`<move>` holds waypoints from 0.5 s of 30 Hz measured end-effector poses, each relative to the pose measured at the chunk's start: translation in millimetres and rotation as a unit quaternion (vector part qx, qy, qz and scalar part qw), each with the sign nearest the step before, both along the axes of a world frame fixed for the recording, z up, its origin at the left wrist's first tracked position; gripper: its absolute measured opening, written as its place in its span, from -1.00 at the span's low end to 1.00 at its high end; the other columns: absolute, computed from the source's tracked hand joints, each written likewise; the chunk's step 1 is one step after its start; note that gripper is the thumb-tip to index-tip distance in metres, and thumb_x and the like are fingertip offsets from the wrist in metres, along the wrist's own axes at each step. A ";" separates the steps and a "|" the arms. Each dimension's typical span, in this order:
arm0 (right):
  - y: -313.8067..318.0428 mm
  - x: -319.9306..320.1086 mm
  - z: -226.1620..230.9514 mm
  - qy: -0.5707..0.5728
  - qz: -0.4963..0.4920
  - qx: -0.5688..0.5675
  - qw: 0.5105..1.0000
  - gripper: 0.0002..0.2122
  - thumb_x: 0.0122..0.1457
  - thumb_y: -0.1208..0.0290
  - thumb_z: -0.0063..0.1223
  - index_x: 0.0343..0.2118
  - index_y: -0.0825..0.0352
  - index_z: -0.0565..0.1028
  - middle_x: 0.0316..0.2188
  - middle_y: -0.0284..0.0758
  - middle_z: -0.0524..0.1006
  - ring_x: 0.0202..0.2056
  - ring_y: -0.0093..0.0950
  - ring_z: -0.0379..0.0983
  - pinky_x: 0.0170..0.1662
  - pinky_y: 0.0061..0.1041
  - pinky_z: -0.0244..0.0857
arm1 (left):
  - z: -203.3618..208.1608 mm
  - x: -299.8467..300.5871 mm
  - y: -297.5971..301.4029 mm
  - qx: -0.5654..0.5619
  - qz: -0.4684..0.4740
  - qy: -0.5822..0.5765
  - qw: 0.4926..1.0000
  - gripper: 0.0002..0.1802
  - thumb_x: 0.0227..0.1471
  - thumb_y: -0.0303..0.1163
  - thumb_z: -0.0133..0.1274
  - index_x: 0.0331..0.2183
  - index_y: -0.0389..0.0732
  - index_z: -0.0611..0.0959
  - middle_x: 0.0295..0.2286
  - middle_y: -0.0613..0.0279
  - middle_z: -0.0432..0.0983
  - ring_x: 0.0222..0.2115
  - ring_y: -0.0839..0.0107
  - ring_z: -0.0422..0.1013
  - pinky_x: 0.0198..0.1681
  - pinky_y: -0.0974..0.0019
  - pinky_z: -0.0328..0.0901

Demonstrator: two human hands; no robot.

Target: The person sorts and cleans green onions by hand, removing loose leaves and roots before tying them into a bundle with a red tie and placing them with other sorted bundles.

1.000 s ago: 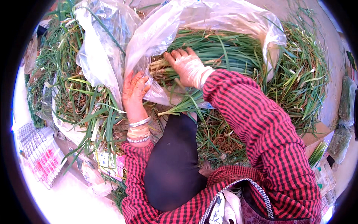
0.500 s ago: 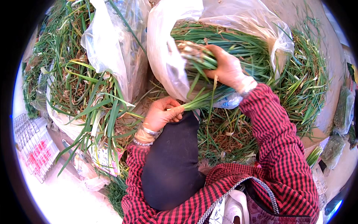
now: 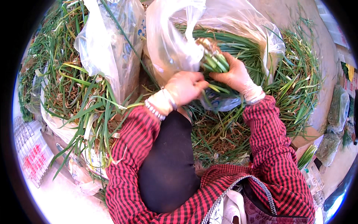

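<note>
My right hand (image 3: pixel 235 76) is closed round a bunch of leafy green stalks (image 3: pixel 215 61), its pale, brown-rooted ends pointing up and left. Close beside it, my left hand (image 3: pixel 186 87) has its fingers bent together near a few yellow-green leaves (image 3: pixel 218 88). What sits in those fingers is blurred and hard to make out. Both hands are over the near side of a large clear plastic bag (image 3: pixel 164 44). Inside that bag lies a heap of long green leaves (image 3: pixel 235 41).
To the left, a second clear bag (image 3: pixel 123 56) leans by a tangled pile of green stalks (image 3: pixel 85 99). More loose stalks (image 3: pixel 298 86) spread on the right. Trimmed leaves and roots (image 3: pixel 220 138) lie beside my dark-clothed knee (image 3: pixel 167 164). A wire rack (image 3: pixel 31 149) stands at far left.
My left hand has moved up and right, away from my knee, toward the bunch. The right hand has shifted slightly right and down, still holding its bunch, whose root ends now tilt upward.
</note>
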State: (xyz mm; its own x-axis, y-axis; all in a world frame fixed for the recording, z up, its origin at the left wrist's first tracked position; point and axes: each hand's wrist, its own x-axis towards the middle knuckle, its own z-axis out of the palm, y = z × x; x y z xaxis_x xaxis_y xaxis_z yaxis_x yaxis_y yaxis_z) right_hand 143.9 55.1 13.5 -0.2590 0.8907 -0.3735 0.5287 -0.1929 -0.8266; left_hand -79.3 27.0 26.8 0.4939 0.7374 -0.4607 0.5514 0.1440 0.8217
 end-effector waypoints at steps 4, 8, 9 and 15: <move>-4.8 14.6 -3.8 -0.090 0.003 -0.007 0.996 -0.35 -0.18 0.13 0.39 0.01 0.30 0.45 -0.22 -0.14 0.60 -0.17 -0.26 0.56 -0.06 -0.36 0.37 | -64.9 -29.3 -2.3 -0.065 0.195 0.042 0.978 -0.71 0.12 -0.28 0.05 -0.19 -0.23 0.68 -0.48 0.06 0.60 -0.53 0.26 0.54 -0.42 0.29 0.42; -3.3 27.8 -12.6 -0.038 -0.091 0.019 0.995 -0.35 -0.17 0.14 0.39 0.01 0.34 0.45 -0.22 -0.14 0.61 -0.16 -0.28 0.56 -0.05 -0.39 0.36 | -69.7 -53.9 -17.9 -0.164 0.414 -0.104 0.889 -0.68 0.19 -0.41 -0.01 -0.01 -0.21 0.56 -0.50 0.20 0.59 -0.57 0.52 0.49 -0.50 0.47 0.39; -2.7 27.6 -9.0 -0.032 -0.112 0.027 0.993 -0.35 -0.17 0.14 0.39 0.01 0.34 0.45 -0.22 -0.15 0.61 -0.15 -0.29 0.56 -0.04 -0.40 0.36 | -71.9 -57.0 -21.6 -0.172 0.421 -0.119 0.883 -0.68 0.20 -0.38 0.00 -0.01 -0.21 0.54 -0.49 0.23 0.58 -0.56 0.54 0.48 -0.50 0.48 0.37; -53.8 32.4 35.2 0.149 -0.096 -0.054 0.983 -0.41 -0.13 0.35 0.39 0.00 0.38 0.39 -0.08 -0.23 0.52 -0.09 -0.45 0.48 0.04 -0.45 0.36 | -35.8 -7.0 -31.7 -0.154 0.327 -0.313 0.878 -0.79 0.19 -0.35 0.03 -0.19 -0.26 0.59 -0.49 0.22 0.59 -0.56 0.50 0.51 -0.49 0.41 0.44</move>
State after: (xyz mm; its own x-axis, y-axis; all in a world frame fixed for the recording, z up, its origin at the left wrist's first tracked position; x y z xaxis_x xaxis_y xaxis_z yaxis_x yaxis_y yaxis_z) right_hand 176.2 1.4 48.8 -0.2026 0.8929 -0.4020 0.2109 -0.3611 -0.9084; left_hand -86.3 -4.6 -9.0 0.2391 0.8458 -0.4770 -0.2776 0.5303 0.8011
